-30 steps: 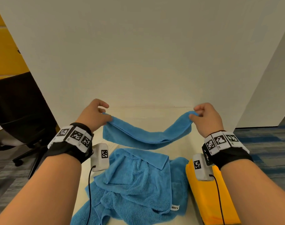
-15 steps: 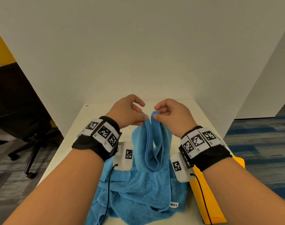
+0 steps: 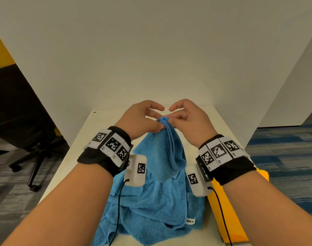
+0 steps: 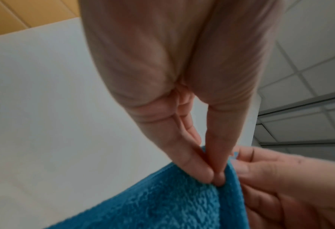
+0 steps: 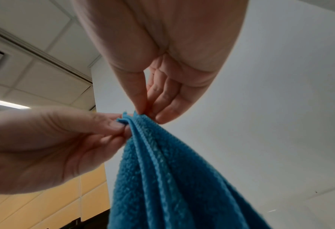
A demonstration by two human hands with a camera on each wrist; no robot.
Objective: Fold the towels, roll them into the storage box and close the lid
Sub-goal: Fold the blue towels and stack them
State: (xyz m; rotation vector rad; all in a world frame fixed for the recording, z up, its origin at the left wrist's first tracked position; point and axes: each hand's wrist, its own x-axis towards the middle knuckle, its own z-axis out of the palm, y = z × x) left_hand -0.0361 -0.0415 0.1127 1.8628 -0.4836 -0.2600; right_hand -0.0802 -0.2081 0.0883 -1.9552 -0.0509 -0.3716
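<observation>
Two corners of one blue terry towel [image 3: 166,153] meet between my hands above the white table [image 3: 77,157]. My left hand [image 3: 142,119] pinches its corner between thumb and forefinger, and my right hand [image 3: 187,119] pinches the matching corner beside it, fingertips nearly touching. The towel hangs doubled from that pinch, its lower fold draping down toward the heap of blue towels [image 3: 151,210] lying on the table below it. A yellow-orange object [image 3: 230,210], possibly the storage box or its lid, sits just right of the heap; I cannot tell which.

I judge the cloth light, limp and grippy: it will sag and twist wherever unsupported, so I would hold at the hemmed corners, where the edge is firmest, and lay it flat before creasing.
</observation>
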